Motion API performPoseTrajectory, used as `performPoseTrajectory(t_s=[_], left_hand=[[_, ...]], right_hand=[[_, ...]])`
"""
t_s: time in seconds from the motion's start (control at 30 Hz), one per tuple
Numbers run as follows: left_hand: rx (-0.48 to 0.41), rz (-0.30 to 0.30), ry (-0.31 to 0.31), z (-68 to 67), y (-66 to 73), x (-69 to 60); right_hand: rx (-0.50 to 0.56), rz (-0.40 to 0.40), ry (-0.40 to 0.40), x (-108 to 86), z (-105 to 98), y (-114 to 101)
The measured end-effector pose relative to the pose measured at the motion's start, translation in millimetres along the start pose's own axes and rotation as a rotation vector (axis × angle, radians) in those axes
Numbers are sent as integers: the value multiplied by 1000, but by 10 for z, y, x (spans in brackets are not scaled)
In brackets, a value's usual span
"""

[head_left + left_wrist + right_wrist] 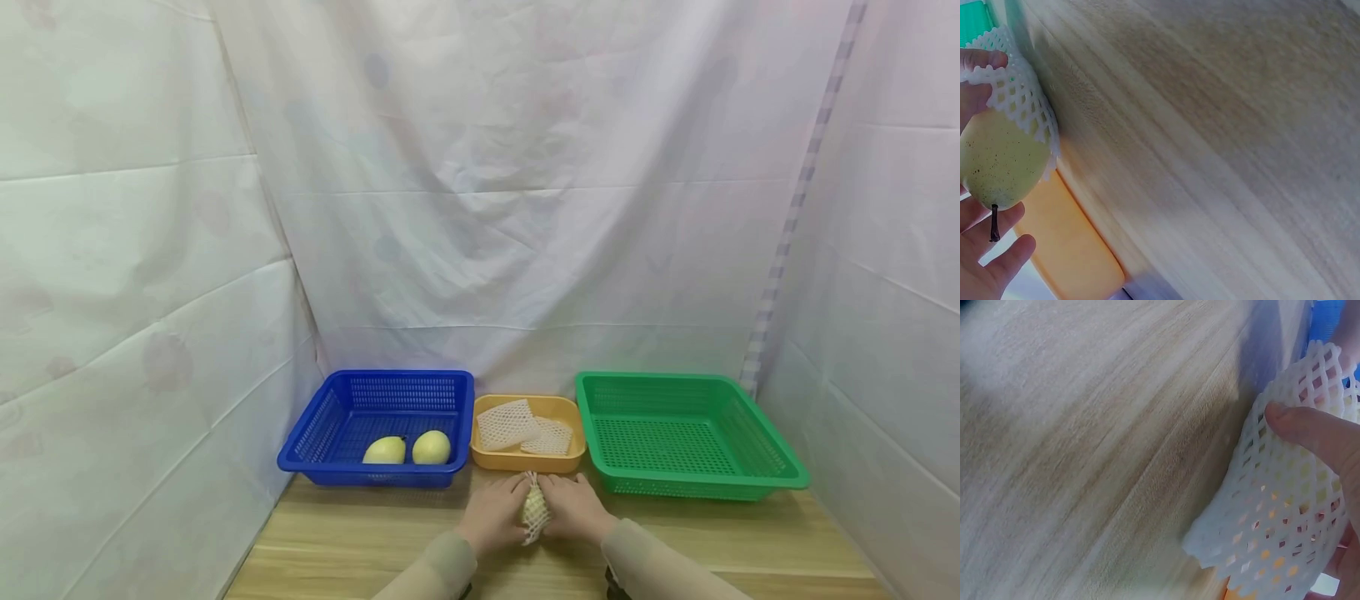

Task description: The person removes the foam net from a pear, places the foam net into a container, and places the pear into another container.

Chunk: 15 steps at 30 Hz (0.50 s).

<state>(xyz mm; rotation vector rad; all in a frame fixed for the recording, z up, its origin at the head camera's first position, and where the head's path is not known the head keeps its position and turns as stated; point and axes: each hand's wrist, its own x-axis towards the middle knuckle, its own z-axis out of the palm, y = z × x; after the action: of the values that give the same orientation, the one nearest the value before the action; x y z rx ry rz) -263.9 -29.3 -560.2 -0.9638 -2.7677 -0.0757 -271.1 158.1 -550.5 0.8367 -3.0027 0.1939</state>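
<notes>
Both hands meet around a pale yellow pear [1004,156] partly covered by a white foam net sleeve [1291,481], low over the table at the front middle of the head view. My left hand [493,512] grips the pear; the left wrist view shows its thumb by the net and its other fingers near the bare stem end. From the other side, my right hand [577,507] holds the net, its thumb [1310,428] pressed on the mesh. Some of the right fingers are hidden behind the sleeve.
A blue basket [367,475] with two bare pears [432,448] stands on the left. An orange tray [525,463] holding foam nets [507,425] sits behind the hands. To the right is a green basket [697,482]. White curtains [525,250] enclose the wooden table [345,533].
</notes>
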Motion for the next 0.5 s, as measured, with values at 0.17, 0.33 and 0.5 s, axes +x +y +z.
performPoseTrajectory(t_s=[0.17, 0.33, 0.5], left_hand=[[5, 2, 4, -24, 12, -5], [-11, -4, -12, -59, 21, -12], [-32, -7, -21, -102, 13, -11]], right_hand=[[-11, -13, 19, -7, -11, 2], [-1, -22, 16, -8, -37, 14], [-1, -47, 53, -8, -43, 44]])
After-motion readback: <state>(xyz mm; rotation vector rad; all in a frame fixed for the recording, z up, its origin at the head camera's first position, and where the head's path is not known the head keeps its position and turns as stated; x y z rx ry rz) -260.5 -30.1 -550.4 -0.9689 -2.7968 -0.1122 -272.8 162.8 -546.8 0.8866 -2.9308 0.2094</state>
